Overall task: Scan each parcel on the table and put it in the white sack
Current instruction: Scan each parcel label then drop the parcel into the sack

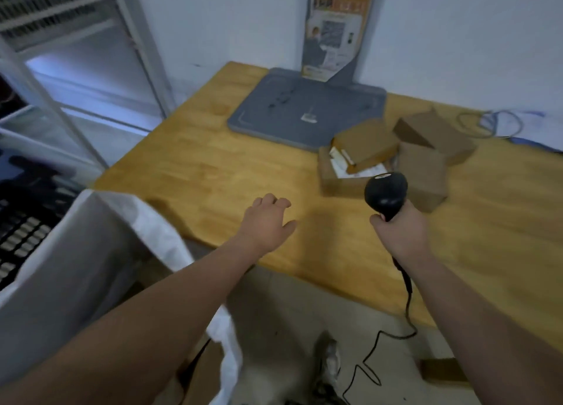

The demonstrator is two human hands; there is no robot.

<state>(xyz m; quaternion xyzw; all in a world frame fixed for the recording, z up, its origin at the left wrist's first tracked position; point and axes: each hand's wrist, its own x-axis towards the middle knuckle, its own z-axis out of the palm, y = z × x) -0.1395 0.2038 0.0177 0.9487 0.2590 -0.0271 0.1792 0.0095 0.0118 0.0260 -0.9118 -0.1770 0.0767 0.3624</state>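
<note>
right hand [397, 232] grips the scanner [386, 193] pointed toward the parcels [365, 147] at one o'clock on the bench [213, 161], left hand [268, 221] hovers loose and empty, likely free to feed the sack [100, 246] at eight o'clock.

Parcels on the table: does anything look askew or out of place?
Yes. The brown parcels lie in a loose heap beside the grey platform; the top parcel rests tilted across another, partly covering its white label.
</note>
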